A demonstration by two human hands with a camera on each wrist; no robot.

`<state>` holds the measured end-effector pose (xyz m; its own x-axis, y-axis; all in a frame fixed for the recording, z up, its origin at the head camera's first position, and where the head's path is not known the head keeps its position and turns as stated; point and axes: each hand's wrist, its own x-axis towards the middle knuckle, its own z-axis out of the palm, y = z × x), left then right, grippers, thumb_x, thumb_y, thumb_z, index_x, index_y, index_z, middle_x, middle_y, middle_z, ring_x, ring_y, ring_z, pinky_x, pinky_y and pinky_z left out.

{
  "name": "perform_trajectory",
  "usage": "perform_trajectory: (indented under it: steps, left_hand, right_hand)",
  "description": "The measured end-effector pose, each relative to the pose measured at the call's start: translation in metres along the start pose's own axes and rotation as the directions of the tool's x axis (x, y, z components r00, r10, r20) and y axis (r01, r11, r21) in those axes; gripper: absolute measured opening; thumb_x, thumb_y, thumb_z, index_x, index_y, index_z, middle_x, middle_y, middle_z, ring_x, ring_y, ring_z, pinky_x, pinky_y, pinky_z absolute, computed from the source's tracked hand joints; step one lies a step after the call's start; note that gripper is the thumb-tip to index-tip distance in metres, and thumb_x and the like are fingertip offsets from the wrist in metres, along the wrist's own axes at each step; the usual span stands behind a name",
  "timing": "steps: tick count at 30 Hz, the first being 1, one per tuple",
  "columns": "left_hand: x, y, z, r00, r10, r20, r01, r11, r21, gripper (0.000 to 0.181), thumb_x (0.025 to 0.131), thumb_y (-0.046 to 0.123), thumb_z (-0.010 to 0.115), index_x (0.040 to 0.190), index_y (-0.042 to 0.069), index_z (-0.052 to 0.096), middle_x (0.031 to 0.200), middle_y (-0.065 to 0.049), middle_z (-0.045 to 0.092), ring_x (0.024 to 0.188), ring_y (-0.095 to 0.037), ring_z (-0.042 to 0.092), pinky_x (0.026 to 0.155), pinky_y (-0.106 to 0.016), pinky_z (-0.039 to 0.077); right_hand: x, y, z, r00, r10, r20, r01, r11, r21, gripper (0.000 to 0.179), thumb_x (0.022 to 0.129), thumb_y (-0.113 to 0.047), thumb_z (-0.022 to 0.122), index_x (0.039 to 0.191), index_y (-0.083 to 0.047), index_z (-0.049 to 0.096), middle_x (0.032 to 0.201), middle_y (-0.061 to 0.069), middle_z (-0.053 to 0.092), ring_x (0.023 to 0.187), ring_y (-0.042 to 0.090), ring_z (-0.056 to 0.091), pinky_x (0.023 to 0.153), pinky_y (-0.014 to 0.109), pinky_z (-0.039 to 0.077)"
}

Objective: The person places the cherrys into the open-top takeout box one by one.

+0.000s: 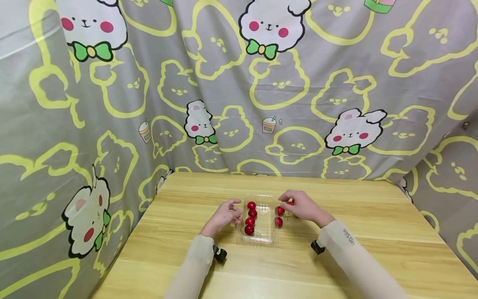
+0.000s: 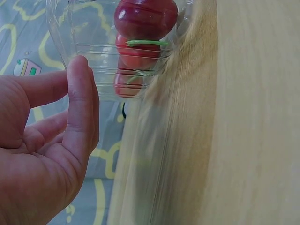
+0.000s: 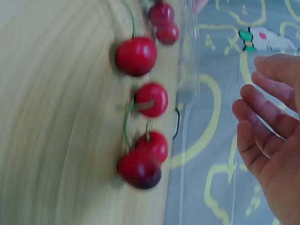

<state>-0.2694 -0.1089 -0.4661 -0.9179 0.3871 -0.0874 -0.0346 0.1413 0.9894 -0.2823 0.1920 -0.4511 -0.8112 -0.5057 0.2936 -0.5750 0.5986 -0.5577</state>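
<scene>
A clear plastic box sits on the table with several red cherries in a column along its left side. My left hand is at the box's left wall, its fingers extended; in the left wrist view its fingertips overlap the clear plastic. More cherries, with green stems, lie on the table just right of the box. Above them is my right hand, its fingers loosely bent. In the right wrist view nothing is between that hand's fingers, and the loose cherries lie apart from it.
The wooden table runs back to a grey curtain with rabbit prints, which also hangs along the left and right sides. Black straps with small devices are on both wrists.
</scene>
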Motion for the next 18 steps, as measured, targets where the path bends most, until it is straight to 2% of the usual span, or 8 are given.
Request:
perform_trajectory:
  steps: [4,7,12,18]
  left_hand:
    - [0.001,0.000,-0.001,1.000,-0.017,0.005,0.017,1.000,0.001,0.049,0.092,-0.008,0.051,0.138,-0.013,0.034,0.091,-0.016,0.052,0.074,-0.020,0.060,0.074,-0.038,0.057]
    - [0.006,-0.007,-0.003,1.000,-0.020,-0.001,0.020,1.000,0.002,0.049,0.092,-0.009,0.052,0.138,-0.012,0.034,0.091,-0.017,0.052,0.074,-0.021,0.060,0.074,-0.039,0.057]
    - [0.016,-0.025,-0.006,1.000,-0.022,-0.021,0.022,1.000,0.004,0.051,0.091,-0.007,0.054,0.139,-0.008,0.036,0.091,-0.014,0.053,0.072,-0.018,0.060,0.069,-0.033,0.058]
    - [0.017,-0.026,-0.006,0.999,-0.026,-0.031,0.026,1.000,-0.003,0.050,0.092,-0.006,0.054,0.139,-0.007,0.037,0.090,-0.013,0.052,0.071,-0.018,0.060,0.065,-0.028,0.057]
  right_hand:
    - [-0.007,0.015,-0.009,0.997,0.067,-0.026,-0.067,0.998,-0.010,0.015,0.089,-0.010,0.065,0.101,-0.002,0.068,0.092,-0.001,0.063,0.078,0.016,0.056,0.062,0.029,0.049]
    - [-0.010,0.025,-0.012,0.994,0.104,-0.035,-0.105,0.994,-0.019,0.015,0.088,-0.010,0.066,0.100,-0.002,0.068,0.093,0.002,0.063,0.082,0.019,0.056,0.064,0.030,0.049]
    - [-0.016,0.038,-0.013,0.989,0.146,-0.017,-0.146,0.989,-0.011,0.017,0.086,-0.009,0.068,0.100,0.000,0.068,0.098,0.009,0.064,0.086,0.024,0.057,0.069,0.034,0.050]
    - [-0.021,0.045,-0.009,0.968,0.251,0.030,-0.251,0.968,0.010,0.028,0.083,-0.014,0.071,0.105,0.002,0.065,0.099,0.012,0.062,0.081,0.020,0.056,0.067,0.032,0.050]
